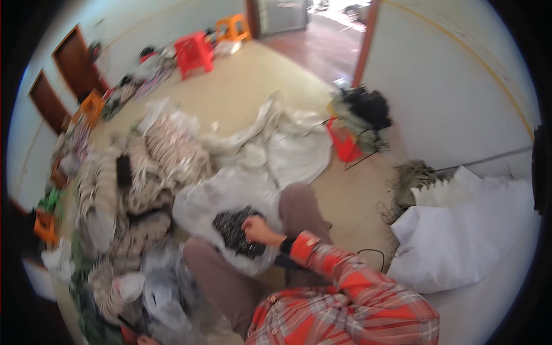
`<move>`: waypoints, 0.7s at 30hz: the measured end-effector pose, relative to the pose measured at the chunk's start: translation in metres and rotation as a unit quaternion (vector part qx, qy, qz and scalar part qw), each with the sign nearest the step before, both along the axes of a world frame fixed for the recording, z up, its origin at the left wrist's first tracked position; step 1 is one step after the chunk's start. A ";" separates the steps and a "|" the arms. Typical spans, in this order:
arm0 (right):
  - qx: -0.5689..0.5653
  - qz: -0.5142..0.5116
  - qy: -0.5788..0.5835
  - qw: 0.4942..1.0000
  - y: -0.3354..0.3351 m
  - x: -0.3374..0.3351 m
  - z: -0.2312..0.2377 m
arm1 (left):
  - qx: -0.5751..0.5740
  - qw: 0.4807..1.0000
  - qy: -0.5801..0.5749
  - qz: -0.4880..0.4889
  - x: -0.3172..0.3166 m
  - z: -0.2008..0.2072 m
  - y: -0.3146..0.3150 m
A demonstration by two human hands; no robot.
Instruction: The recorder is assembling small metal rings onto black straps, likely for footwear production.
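My right hand (257,231) reaches into a clear plastic bag (198,201) that lies open between my knees. Its fingers are curled down onto a heap of small black pieces (230,225); what they pinch is too small to make out. Only a sliver of my left hand (146,340) shows at the lower edge, beside a dark thin thing (133,328); its fingers are mostly cut off from view. Near it lie crumpled clear plastic (167,302) and a ring-shaped grey-beige bundle (106,290).
Stacked beige bundles (172,146) lie to the left. Ahead, a white woven sheet (293,152) spreads on the floor. A large white sack (454,241) stands at the right. Farther off are a red stool (194,53), an orange stool (233,27) and an open doorway (322,46).
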State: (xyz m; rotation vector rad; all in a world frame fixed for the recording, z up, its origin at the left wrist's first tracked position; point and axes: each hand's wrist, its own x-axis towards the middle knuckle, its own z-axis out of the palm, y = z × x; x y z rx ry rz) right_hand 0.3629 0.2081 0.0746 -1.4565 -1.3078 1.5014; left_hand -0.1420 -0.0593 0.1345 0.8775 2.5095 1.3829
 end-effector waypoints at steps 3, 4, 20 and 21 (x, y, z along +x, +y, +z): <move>-0.071 0.001 0.281 0.957 -0.007 0.032 0.055 | 0.047 0.976 -0.190 -0.091 0.151 0.121 0.029; -0.079 0.020 0.317 0.945 -0.011 0.032 0.076 | 0.104 0.945 -0.231 -0.204 0.176 0.120 0.036; 0.416 0.180 -0.050 0.890 -0.094 0.029 0.167 | 0.048 0.704 -0.603 -0.372 0.363 0.089 0.138; 0.319 0.209 0.022 0.924 -0.094 0.030 0.169 | 0.045 0.695 -0.613 -0.373 0.365 0.091 0.137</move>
